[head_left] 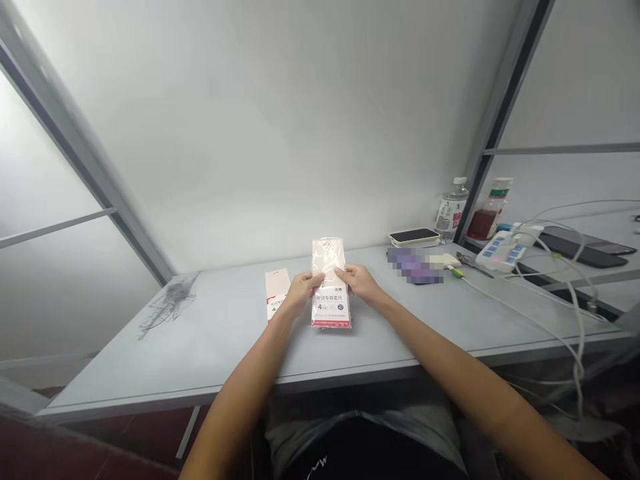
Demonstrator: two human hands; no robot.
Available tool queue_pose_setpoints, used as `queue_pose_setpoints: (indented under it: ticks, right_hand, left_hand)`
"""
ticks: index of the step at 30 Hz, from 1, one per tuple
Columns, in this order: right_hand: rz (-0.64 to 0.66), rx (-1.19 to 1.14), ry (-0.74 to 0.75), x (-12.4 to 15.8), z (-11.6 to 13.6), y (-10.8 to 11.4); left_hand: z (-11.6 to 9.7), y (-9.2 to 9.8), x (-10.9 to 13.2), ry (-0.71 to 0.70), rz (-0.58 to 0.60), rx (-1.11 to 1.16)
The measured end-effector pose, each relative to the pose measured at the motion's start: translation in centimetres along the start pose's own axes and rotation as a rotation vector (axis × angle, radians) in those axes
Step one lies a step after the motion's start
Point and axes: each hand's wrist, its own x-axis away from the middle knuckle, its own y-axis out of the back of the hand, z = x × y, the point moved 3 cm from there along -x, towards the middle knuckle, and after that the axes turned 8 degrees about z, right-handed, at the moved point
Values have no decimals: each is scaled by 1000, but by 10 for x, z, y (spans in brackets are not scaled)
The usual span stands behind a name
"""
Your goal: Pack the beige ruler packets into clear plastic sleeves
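A clear plastic packet (330, 283) with a white and red printed card inside lies on the grey table (225, 333), its long side pointing away from me. My left hand (300, 290) pinches its left edge near the middle. On the opposite edge, my right hand (360, 281) pinches at about the same height. A second, similar white and red card (277, 292) lies flat just left of my left hand.
At the back right stand a phone on a white box (414, 237), two bottles (451, 207), a power strip (500, 250) with white cables trailing over the table edge, and a dark tablet (585, 243). A scribbled mark (167, 303) is on the table's left.
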Motion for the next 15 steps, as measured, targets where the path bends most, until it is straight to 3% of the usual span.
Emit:
queue_pose_setpoints:
  ticks: [4, 8, 11, 15]
  right_hand:
    - [-18, 102, -47, -1, -4, 2]
    - [-136, 478, -146, -1, -9, 15]
    - [-228, 828, -261, -1, -11, 31]
    - [-313, 1014, -357, 0, -13, 52]
  left_hand:
    - [5, 3, -1, 22, -88, -185]
    - [8, 13, 0, 173, -311, -673]
    - [3, 29, 2, 270, -480, -910]
    - [-3, 65, 9, 331, -659, -966]
